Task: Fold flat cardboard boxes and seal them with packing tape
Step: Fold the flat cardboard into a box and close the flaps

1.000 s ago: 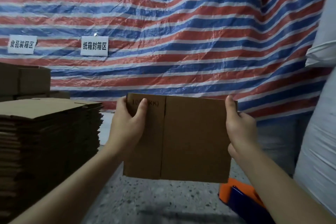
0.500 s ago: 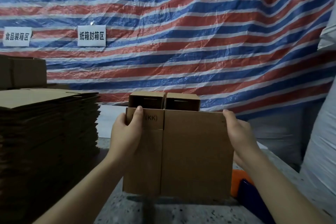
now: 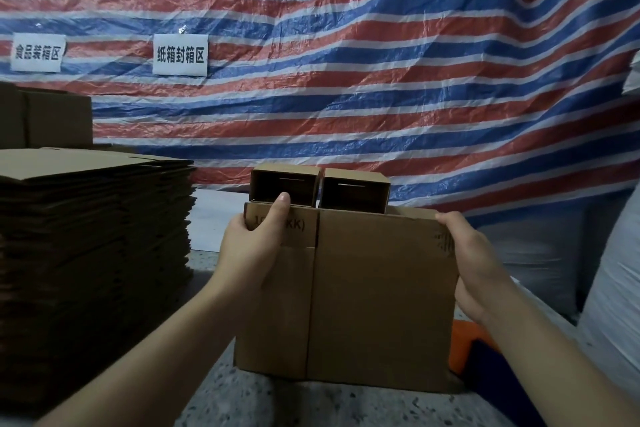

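Cardboard box (image 3: 377,295): lowered since earlier, now standing on the counter (image 3: 311,406). Left hand (image 3: 254,250) and right hand (image 3: 474,263) grip its upper corners, thumbs forward.

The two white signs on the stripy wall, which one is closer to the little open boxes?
The right-hand sign, the wider one. The other sign hangs further left, beyond it from the open boxes.
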A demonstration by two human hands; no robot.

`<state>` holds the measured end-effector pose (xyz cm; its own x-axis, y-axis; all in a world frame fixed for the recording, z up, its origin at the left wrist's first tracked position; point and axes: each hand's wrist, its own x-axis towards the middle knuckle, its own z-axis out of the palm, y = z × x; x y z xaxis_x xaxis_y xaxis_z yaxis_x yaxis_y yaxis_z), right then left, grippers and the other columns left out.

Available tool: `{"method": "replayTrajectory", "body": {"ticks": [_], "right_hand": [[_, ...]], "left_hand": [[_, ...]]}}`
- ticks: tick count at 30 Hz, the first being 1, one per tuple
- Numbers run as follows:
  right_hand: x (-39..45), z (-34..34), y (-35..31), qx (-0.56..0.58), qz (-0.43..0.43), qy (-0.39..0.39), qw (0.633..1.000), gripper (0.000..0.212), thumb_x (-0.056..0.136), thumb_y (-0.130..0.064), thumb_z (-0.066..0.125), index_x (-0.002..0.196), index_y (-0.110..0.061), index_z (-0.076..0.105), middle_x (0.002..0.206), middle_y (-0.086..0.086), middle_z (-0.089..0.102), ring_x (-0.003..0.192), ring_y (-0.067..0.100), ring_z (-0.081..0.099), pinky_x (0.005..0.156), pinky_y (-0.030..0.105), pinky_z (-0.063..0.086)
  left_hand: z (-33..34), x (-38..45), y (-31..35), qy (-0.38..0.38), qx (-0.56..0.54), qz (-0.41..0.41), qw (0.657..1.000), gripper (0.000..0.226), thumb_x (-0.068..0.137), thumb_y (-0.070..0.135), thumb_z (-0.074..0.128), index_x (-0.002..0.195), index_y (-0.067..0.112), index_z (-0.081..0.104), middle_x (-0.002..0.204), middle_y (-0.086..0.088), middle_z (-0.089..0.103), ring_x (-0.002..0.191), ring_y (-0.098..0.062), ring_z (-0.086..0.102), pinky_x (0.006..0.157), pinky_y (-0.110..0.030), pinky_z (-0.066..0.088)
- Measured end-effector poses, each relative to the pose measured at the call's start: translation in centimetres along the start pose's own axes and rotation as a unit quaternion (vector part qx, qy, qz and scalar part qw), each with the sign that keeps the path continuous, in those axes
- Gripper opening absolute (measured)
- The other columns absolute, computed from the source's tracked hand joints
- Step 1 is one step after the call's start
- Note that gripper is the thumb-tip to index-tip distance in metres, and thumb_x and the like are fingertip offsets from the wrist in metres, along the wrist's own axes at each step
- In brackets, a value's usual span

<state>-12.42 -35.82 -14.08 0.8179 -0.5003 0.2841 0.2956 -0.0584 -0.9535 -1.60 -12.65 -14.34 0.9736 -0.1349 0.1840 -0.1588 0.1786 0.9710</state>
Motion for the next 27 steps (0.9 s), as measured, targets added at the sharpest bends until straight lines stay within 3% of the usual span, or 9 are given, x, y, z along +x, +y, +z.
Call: {"method": "replayTrajectory", "body": {"ticks": [4, 6, 8, 13, 15, 18, 23, 27], "right_hand": [[-0.1, -0.7, -0.5, 0.043, 0.025, -0.069, 0.996, 0.039, 0.1, -0.035, 0.046, 0.116, -0.004, 0.063, 0.085, 0.01, 0.063, 0.084, 0.021, 0.062, 0.078, 0.041, 0.049], [-0.2, -1.1, -0.7, 0.058, 0.039, -0.099, 0.993, 0.05, 0.1, -0.036, 0.044, 0.123, 0.005, 0.058, 0.099, 0.016, 0.06, 0.095, 0.028, 0.059, 0.084, 0.045, 0.048], [-0.3, -1.3, -0.9, 0.072, 0.048, -0.121, 0.989, 0.052, 0.098, -0.037, 0.044, 0.125, 0.005, 0.058, 0.103, 0.017, 0.061, 0.096, 0.028, 0.06, 0.083, 0.044, 0.051], [-0.4, -1.2, -0.8, 0.076, 0.033, -0.144, 0.986, 0.04, 0.088, -0.04, 0.052, 0.099, -0.009, 0.074, 0.088, 0.011, 0.068, 0.081, 0.019, 0.069, 0.073, 0.037, 0.056], [-0.3, -0.9, -0.9, 0.069, 0.024, -0.129, 0.989, 0.04, 0.094, -0.037, 0.049, 0.106, -0.007, 0.072, 0.092, 0.013, 0.071, 0.085, 0.02, 0.071, 0.074, 0.038, 0.055], [-0.3, -0.6, -0.9, 0.048, 0.026, -0.103, 0.993, 0.043, 0.1, -0.037, 0.045, 0.117, -0.005, 0.069, 0.102, 0.016, 0.073, 0.094, 0.024, 0.072, 0.08, 0.043, 0.053], [-0.5, -0.5, -0.5, 0.026, 0.014, -0.082, 0.996, 0.041, 0.1, -0.039, 0.046, 0.11, -0.007, 0.07, 0.099, 0.015, 0.073, 0.094, 0.025, 0.072, 0.083, 0.044, 0.051], [-0.6, -1.0, -0.7, 0.079, 0.023, -0.138, 0.987, 0.05, 0.095, -0.046, 0.043, 0.115, -0.013, 0.074, 0.113, 0.019, 0.071, 0.104, 0.028, 0.071, 0.083, 0.041, 0.056]], "left_hand": [[0.3, -0.4, 0.1, 0.011, -0.001, 0.006, 1.0, 0.043, 0.08, 0.063, 0.067, 0.101, 0.028, 0.054, 0.097, -0.002, 0.068, 0.087, -0.021, 0.067, 0.058, -0.032, 0.052], [0.3, -0.4, 0.1, 0.015, 0.001, 0.006, 1.0, 0.044, 0.079, 0.063, 0.067, 0.101, 0.027, 0.052, 0.098, -0.003, 0.067, 0.088, -0.022, 0.067, 0.061, -0.034, 0.053], [0.3, -0.4, 0.1, 0.018, 0.006, 0.005, 1.0, 0.048, 0.078, 0.065, 0.067, 0.101, 0.026, 0.051, 0.099, -0.005, 0.066, 0.088, -0.023, 0.067, 0.065, -0.037, 0.056], [0.4, -0.1, 0.3, 0.038, 0.027, -0.016, 0.999, 0.049, 0.077, 0.069, 0.065, 0.094, 0.029, 0.043, 0.111, -0.008, 0.059, 0.099, -0.029, 0.062, 0.086, -0.051, 0.054], [0.3, 0.0, 0.4, 0.056, 0.033, -0.012, 0.998, 0.047, 0.079, 0.067, 0.064, 0.095, 0.028, 0.043, 0.118, -0.009, 0.055, 0.106, -0.031, 0.058, 0.092, -0.054, 0.05], [0.4, -0.2, 0.3, 0.078, 0.039, 0.013, 0.996, 0.057, 0.081, 0.066, 0.062, 0.112, 0.023, 0.043, 0.123, -0.009, 0.051, 0.115, -0.032, 0.052, 0.098, -0.054, 0.046], [0.6, -0.6, 0.5, 0.053, 0.041, 0.003, 0.998, 0.054, 0.081, 0.064, 0.064, 0.11, 0.024, 0.042, 0.121, -0.01, 0.052, 0.115, -0.033, 0.052, 0.098, -0.056, 0.046], [0.1, -0.4, 0.8, 0.014, 0.024, -0.017, 0.999, 0.04, 0.082, 0.059, 0.063, 0.097, 0.029, 0.042, 0.116, -0.011, 0.056, 0.106, -0.033, 0.058, 0.094, -0.056, 0.049]]}}
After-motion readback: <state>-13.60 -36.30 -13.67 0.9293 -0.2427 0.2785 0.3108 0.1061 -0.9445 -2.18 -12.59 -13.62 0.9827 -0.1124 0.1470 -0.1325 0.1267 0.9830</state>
